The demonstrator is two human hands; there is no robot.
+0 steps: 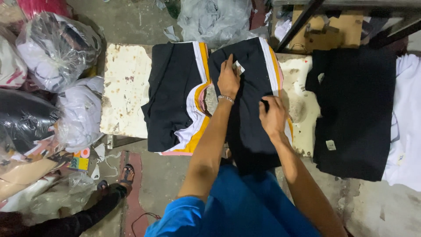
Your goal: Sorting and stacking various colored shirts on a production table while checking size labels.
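Both hands (250, 98) on black garment (247, 131)

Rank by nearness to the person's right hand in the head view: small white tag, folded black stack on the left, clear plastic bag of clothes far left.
From the right hand:
1. Small white tag, just up-left by the left hand.
2. Folded black stack, further left.
3. Clear plastic bag of clothes, far left.

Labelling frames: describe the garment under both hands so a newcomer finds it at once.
Start at the worn white table in the middle. Three dark piles sit on it; take the middle black garment, hanging off the near edge. Unlike its neighbours, it has the left hand flat near its top and the right hand pinching its centre.
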